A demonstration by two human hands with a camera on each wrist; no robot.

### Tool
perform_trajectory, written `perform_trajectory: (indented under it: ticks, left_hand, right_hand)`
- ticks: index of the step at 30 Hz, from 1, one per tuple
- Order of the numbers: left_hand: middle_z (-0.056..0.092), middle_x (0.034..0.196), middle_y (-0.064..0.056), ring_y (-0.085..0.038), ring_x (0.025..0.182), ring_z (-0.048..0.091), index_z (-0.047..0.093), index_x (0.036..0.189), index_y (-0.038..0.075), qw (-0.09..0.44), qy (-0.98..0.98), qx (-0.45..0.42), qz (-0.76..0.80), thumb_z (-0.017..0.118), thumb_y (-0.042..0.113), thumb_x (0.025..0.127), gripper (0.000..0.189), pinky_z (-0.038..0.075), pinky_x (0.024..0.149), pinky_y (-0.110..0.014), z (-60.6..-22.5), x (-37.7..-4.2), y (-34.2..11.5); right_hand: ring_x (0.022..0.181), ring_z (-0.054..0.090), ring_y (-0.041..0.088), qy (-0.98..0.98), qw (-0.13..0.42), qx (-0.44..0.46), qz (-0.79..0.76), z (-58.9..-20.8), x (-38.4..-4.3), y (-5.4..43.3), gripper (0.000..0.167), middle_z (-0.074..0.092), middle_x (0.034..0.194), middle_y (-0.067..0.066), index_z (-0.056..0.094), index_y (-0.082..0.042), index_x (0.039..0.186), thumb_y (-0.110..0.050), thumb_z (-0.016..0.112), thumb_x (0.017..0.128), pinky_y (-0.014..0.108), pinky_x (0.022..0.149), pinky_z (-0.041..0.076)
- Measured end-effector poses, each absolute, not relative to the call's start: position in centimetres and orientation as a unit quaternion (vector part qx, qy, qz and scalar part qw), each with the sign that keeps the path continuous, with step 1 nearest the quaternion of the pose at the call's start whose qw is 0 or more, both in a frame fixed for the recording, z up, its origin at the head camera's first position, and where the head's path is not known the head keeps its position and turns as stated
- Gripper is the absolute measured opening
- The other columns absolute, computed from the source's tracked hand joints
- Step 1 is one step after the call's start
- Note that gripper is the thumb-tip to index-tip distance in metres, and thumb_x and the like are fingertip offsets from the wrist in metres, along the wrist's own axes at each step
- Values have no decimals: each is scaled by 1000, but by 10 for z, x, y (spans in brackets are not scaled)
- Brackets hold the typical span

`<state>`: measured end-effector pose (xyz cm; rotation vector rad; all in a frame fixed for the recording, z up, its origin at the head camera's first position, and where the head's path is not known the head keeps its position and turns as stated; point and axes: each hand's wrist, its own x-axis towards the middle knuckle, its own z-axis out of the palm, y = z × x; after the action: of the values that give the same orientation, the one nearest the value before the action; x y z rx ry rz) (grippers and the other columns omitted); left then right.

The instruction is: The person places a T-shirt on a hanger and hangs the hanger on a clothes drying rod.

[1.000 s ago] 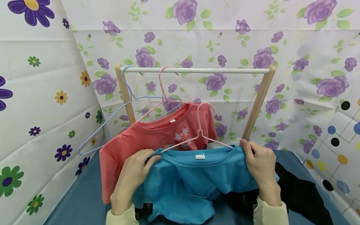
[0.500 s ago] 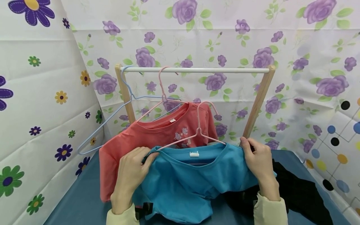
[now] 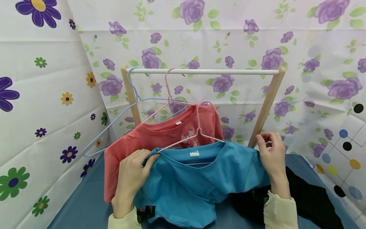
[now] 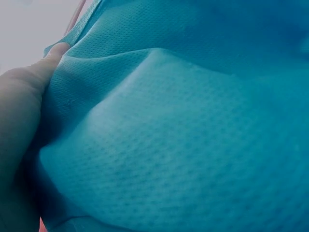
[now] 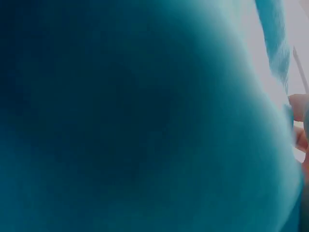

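A blue T-shirt (image 3: 183,181) with a white neck label is draped on a pink hanger (image 3: 197,130), whose hook stands free above the collar. My left hand (image 3: 132,175) pinches the shirt's left shoulder at the hanger's end; in the left wrist view its thumb (image 4: 59,48) presses on the cloth. My right hand (image 3: 271,156) is beside the shirt's right shoulder, thumb and fingers apart and loosely bent, with no cloth seen between them. Blue cloth (image 5: 145,121) fills most of the right wrist view and hides what lies behind.
Behind stands a rack with a white rod (image 3: 200,72) and wooden posts. A red shirt (image 3: 160,136) on another pink hanger and a bare blue hanger (image 3: 114,117) hang from it. Black clothing (image 3: 311,200) lies on the blue surface at right.
My right hand has let go of the shirt's right shoulder and moved slightly right and up. The hanger has shifted a little left and sits further inside the collar. My left hand keeps its hold.
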<state>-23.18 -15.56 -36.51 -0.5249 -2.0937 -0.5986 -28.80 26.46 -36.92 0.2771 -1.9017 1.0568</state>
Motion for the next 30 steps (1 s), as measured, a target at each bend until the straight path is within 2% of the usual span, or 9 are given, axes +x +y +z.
perform_trajectory:
  ticks: [4,8,13,17,21,27,30]
  left_hand:
    - [66,76,2,-11,66,59,71,85,14,438,-841,-207,-241,80,19,82,11,53,59,-33,-366,-231,-155]
    - [66,76,2,-12,65,59,71,85,13,440,-841,-203,-240,80,19,82,12,54,59,-33,-366,-231,-156]
    - [65,75,1,-11,64,58,71,86,13,442,-843,-198,-233,81,19,81,13,53,58,-32,-366,-232,-157]
    - [67,77,1,-12,65,59,71,86,13,443,-843,-196,-231,81,19,81,13,54,59,-33,-366,-232,-157]
    - [68,79,0,-13,67,61,72,87,13,444,-844,-192,-229,81,20,81,13,54,60,-34,-365,-231,-157]
    - [69,79,0,-14,66,62,72,87,13,446,-845,-185,-230,81,20,81,13,54,58,-34,-364,-229,-157]
    - [68,77,0,-13,65,60,72,86,13,449,-843,-182,-232,81,19,82,12,52,56,-32,-363,-228,-158]
  right_hand:
    - [96,47,9,-773,431,83,458,-372,-292,269,25,52,108,12,58,6,114,-13,59,98,22,77,37]
    - [111,50,22,-785,378,54,487,-377,-297,272,40,50,126,14,48,1,132,-22,56,101,23,84,39]
    - [125,46,31,-793,319,52,516,-381,-303,275,55,44,141,14,34,-8,148,-31,53,102,37,96,40]
    - [129,44,34,-794,302,60,524,-385,-308,275,59,40,146,16,28,-11,152,-31,52,102,49,100,38]
    - [131,42,39,-792,288,69,534,-388,-311,275,60,38,147,20,26,-8,154,-29,50,103,57,102,36]
    - [128,44,41,-801,266,67,533,-393,-316,278,56,42,143,26,28,-3,152,-24,49,104,59,100,36]
    - [127,45,41,-806,255,62,530,-395,-317,280,56,43,142,26,28,-3,152,-23,49,104,55,99,39]
